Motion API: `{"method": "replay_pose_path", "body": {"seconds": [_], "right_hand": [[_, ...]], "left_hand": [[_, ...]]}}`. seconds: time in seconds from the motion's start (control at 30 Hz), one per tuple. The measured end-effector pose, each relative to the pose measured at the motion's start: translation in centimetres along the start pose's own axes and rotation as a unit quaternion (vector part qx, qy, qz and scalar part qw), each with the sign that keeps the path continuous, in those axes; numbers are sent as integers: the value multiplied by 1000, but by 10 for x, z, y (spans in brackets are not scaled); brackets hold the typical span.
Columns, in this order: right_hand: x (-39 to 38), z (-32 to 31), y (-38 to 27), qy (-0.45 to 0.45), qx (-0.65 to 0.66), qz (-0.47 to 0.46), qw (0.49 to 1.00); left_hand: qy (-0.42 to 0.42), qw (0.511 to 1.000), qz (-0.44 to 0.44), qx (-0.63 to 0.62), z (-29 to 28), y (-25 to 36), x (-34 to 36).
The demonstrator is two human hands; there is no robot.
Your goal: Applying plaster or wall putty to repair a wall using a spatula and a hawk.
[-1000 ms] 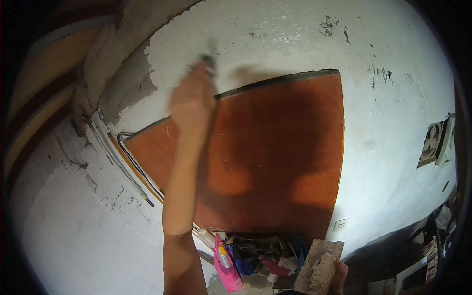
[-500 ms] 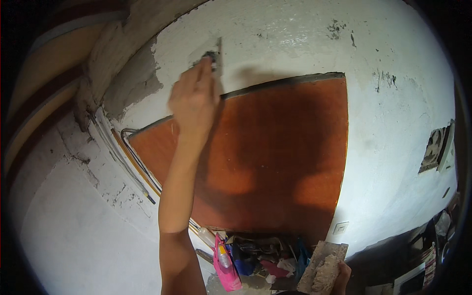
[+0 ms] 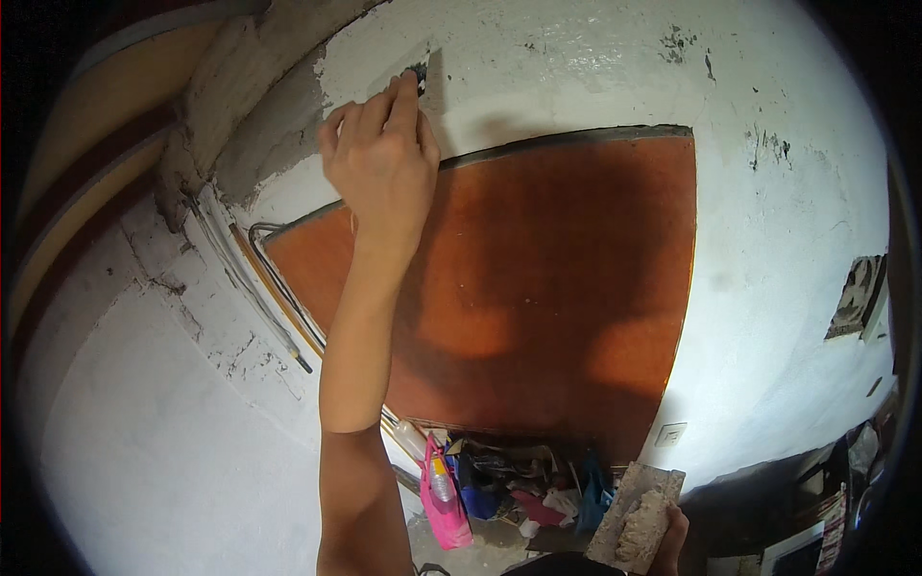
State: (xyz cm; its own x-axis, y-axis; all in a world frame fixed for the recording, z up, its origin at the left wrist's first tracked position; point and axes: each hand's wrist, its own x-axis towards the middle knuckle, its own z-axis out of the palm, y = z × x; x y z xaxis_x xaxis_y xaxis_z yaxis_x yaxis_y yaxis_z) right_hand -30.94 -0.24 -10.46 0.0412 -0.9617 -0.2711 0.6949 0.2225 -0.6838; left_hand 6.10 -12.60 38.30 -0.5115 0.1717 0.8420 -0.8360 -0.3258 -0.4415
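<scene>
My left arm stretches up to the white wall, and my left hand (image 3: 382, 158) is closed around the dark handle of a plastering trowel (image 3: 419, 73). The trowel's thin flat blade lies at the wall surface above the orange-brown panel, partly hidden by my fingers. Low on the right, my right hand (image 3: 675, 534) grips a small rectangular mortar board (image 3: 653, 477) by its right side. A rough lump of greyish-beige mortar (image 3: 642, 533) rests on that board. Most of the right hand's fingers are hidden beneath it.
The orange-brown panel (image 3: 538, 288) fills the middle of the wall. Cables (image 3: 245, 274) run down its left edge. A pink bag (image 3: 444, 509) with a bottle and a pile of mixed items (image 3: 519, 485) stand below. A switch plate (image 3: 670, 435) sits lower right.
My left hand and the trowel have moved up and slightly left along the wall. The view has shifted a little. My right hand still holds the mortar board low on the right.
</scene>
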Motion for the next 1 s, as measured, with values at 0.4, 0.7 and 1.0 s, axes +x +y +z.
{"method": "replay_pose_path", "body": {"seconds": [0.4,0.7,1.0], "right_hand": [[2,-1,-5,-5,-3,2,1000],[10,-15,-1,13,-91,-15,996],[4,-5,-4,-18,-32,-14,999]], "left_hand": [[-83,995,6,-59,-2,-4,-23],[-118,989,79,-51,1,21,-23],[-153,975,151,-47,-4,9,-13]]}}
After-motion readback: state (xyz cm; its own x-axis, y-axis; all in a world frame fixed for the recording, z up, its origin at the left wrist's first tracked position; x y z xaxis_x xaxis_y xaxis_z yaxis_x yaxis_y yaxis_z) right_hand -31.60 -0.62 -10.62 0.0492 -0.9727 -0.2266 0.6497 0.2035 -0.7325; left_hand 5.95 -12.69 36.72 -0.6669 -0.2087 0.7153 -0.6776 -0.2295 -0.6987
